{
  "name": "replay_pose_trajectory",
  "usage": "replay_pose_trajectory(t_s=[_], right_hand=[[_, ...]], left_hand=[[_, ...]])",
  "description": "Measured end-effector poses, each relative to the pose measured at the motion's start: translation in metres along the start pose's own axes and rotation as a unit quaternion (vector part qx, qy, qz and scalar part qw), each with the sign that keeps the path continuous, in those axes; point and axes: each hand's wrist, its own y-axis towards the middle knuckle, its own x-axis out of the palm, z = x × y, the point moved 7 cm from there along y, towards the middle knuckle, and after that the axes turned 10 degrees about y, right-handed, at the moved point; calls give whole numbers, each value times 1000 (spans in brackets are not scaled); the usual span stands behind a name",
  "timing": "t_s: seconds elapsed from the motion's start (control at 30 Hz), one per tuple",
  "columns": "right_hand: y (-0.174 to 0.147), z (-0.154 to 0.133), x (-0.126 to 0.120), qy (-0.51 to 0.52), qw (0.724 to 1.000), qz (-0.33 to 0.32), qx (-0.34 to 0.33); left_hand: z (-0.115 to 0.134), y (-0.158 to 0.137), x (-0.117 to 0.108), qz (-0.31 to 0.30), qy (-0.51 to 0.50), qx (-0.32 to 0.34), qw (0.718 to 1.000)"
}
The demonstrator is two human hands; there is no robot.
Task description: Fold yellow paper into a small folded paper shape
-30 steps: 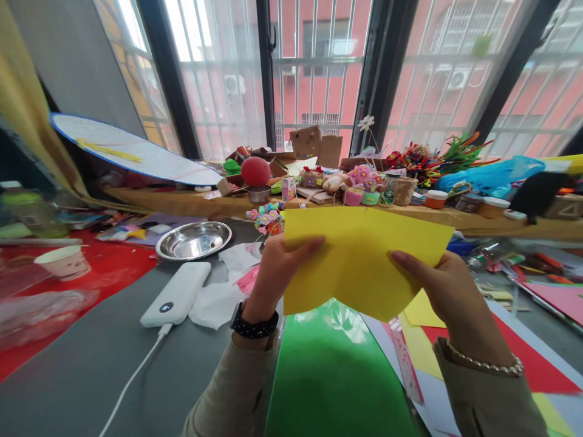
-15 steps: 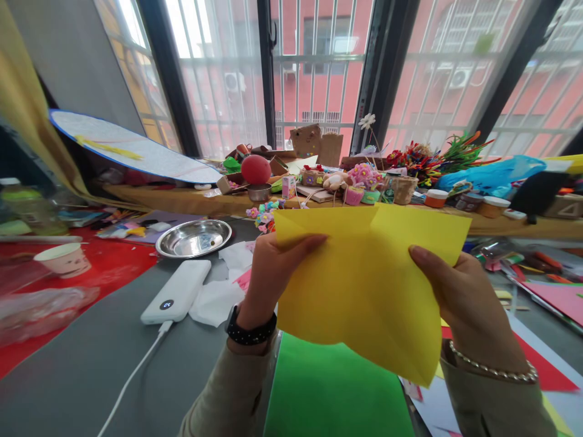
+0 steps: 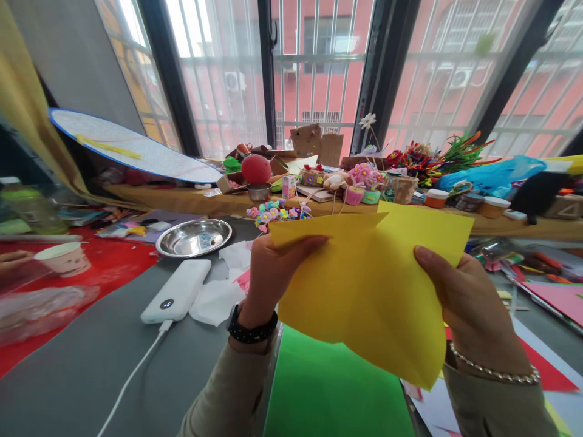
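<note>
A sheet of yellow paper [image 3: 359, 291] is held up in front of me, creased down its middle. Its top edge is split near the centre, and the two sides of the split stand at different angles. My left hand [image 3: 282, 267] pinches the left part, thumb on the near face and fingers mostly hidden behind. On the right part, my right hand [image 3: 469, 297] grips with its thumb in front, the other fingers largely out of sight. Below the yellow paper lies a green sheet [image 3: 337, 388] on the grey table [image 3: 91, 370].
A white power bank [image 3: 175, 291] with a cable, a metal plate [image 3: 173, 241] and white paper scraps [image 3: 216, 302] lie left. At the far left edge shows another person's hand [image 3: 13, 267] beside a paper cup [image 3: 66, 260]. Coloured sheets [image 3: 546, 358] lie right; crafts crowd the sill.
The split in the yellow paper's top edge has widened; its left part tips lower and the right part has shifted slightly right. Another person's hand has come in at the far left.
</note>
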Motion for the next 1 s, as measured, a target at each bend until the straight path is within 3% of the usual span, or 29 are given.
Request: replay_pose_trajectory(t_s=[0.2,0.53,0.77,1.0], right_hand=[[3,4,0,-7,1000,-3,16],[6,5,-2,-16,1000,1,24],[7,2,-9,-75,997,-22,9],[6,3,-7,-46,998,-6,36]], left_hand=[[-3,3,0,-28,11,32,999],[-3,2,4,-46,1,-1,999],[-9,4,4,-17,-19,-82,996],[-6,2,-1,18,-12,-67,997]])
